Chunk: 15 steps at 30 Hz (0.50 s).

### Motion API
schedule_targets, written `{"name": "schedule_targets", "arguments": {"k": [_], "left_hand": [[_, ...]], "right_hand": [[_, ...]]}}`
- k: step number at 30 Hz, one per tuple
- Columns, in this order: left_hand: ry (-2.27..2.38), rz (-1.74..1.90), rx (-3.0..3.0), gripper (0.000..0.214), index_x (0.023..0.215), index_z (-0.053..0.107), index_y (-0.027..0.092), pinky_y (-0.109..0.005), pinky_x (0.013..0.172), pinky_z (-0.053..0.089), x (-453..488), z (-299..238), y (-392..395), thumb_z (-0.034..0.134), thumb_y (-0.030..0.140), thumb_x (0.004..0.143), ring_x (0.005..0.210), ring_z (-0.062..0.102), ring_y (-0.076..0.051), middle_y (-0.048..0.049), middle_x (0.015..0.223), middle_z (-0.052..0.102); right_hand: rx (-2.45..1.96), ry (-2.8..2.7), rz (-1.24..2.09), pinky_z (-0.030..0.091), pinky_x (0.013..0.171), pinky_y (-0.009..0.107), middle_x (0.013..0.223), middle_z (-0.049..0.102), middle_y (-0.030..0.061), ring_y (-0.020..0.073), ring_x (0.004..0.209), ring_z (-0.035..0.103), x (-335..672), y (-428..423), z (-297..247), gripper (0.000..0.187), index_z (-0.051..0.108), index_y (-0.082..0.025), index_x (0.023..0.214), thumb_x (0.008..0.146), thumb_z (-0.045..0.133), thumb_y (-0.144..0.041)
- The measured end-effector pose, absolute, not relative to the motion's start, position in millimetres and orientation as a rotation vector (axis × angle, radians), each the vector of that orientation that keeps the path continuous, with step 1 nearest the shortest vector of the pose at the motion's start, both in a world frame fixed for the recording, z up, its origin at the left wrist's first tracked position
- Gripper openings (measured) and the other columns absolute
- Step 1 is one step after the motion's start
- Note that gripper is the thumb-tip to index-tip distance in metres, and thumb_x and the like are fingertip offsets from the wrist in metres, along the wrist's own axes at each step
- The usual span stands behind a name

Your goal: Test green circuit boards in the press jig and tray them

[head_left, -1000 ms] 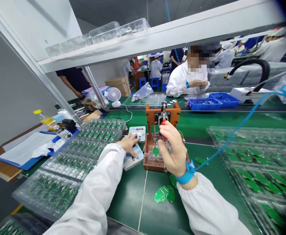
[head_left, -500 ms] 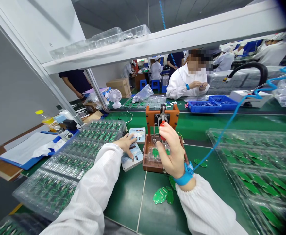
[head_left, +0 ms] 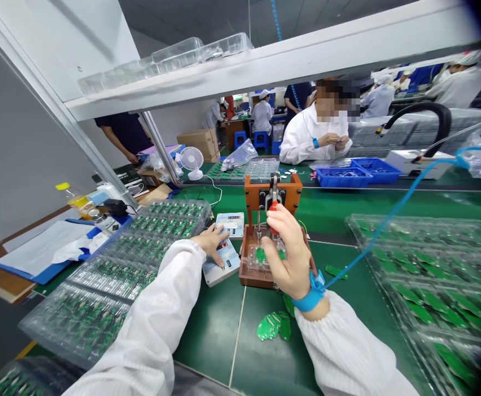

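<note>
My right hand (head_left: 288,250) is closed around the red lever handle (head_left: 274,215) of an orange-and-brown toggle-clamp test fixture (head_left: 250,275). A green circuit board (head_left: 260,254) shows in the fixture's bed, partly hidden by the hand. A blue wrist strap (head_left: 311,294) circles my right wrist. My left hand (head_left: 213,242) lies with fingers spread over the nearer of two white meter boxes (head_left: 222,267); red digits glow on its display. The other meter box (head_left: 232,224) lies just behind it. Several loose green boards (head_left: 269,326) rest on the table in front of the fixture.
Clear trays of boards (head_left: 112,275) fill the left side; another tray of green boards (head_left: 430,275) stands at right. A blue cord (head_left: 372,239) crosses the right side. Behind are a small fan (head_left: 192,159), blue bins (head_left: 343,177) and a co-worker (head_left: 302,137). A shelf (head_left: 240,71) spans overhead.
Red digits now show on the nearer meter box, which looked dark before. The blue cord has shifted slightly at right. Both hands keep their places.
</note>
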<state>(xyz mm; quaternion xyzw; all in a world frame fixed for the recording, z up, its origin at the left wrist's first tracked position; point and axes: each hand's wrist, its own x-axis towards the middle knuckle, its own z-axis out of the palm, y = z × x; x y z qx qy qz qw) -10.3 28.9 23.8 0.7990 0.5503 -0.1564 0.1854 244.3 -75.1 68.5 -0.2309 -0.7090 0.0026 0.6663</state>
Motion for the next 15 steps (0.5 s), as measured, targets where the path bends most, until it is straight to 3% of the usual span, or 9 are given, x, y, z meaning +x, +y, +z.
{"name": "schedule_targets", "arguments": {"k": [4,6,8,10,12,15], "left_hand": [[1.589,-0.458,2.243,0.137,0.157,0.036,0.025,-0.067,0.121,0.016,-6,27,28,0.092,0.058,0.037,0.155,0.001,-0.051,-0.0178,0.171,0.010],[1.640,-0.389,2.273,0.128,0.153,0.042,0.023,-0.063,0.120,0.023,-2,38,18,0.093,0.050,0.039,0.154,0.012,-0.050,-0.0190,0.169,0.018],[1.676,-0.216,2.314,0.100,0.142,0.054,0.021,-0.054,0.113,0.039,6,51,0,0.090,0.039,0.050,0.144,0.041,-0.045,-0.0196,0.158,0.043],[1.617,-0.008,2.320,0.055,0.120,0.066,0.024,-0.041,0.091,0.054,19,62,-26,0.079,0.029,0.067,0.105,0.070,-0.033,-0.0105,0.119,0.073],[1.344,0.145,2.385,0.018,0.092,0.069,0.028,-0.033,0.071,0.053,41,65,-58,0.073,0.026,0.075,0.076,0.072,-0.024,0.0005,0.084,0.075],[0.586,0.150,2.456,0.008,0.083,0.069,0.032,-0.032,0.057,0.051,90,54,-113,0.073,0.026,0.083,0.068,0.067,-0.021,0.0006,0.075,0.070]], "right_hand": [[-0.525,-1.599,0.010,0.050,0.114,0.058,0.136,0.063,0.0080,0.0290,0.144,0.049,244,-76,69,0.058,0.050,-0.029,0.144,0.092,0.056,-0.004],[-0.534,-1.593,0.014,0.051,0.114,0.058,0.137,0.063,0.0082,0.0295,0.144,0.049,244,-77,70,0.057,0.051,-0.029,0.144,0.092,0.055,-0.005],[-0.546,-1.592,0.026,0.051,0.113,0.058,0.137,0.064,0.0084,0.0298,0.143,0.050,245,-78,70,0.055,0.052,-0.028,0.143,0.093,0.055,-0.005],[-0.554,-1.596,0.034,0.052,0.113,0.059,0.136,0.065,0.0077,0.0301,0.142,0.051,246,-79,70,0.054,0.054,-0.028,0.142,0.093,0.054,-0.005],[-0.551,-1.597,0.036,0.052,0.112,0.058,0.135,0.066,0.0067,0.0300,0.141,0.053,248,-80,71,0.053,0.056,-0.029,0.141,0.094,0.054,-0.005],[-0.550,-1.592,0.053,0.053,0.111,0.058,0.133,0.068,0.0062,0.0298,0.139,0.054,251,-80,72,0.052,0.058,-0.029,0.139,0.094,0.053,-0.004]]}}
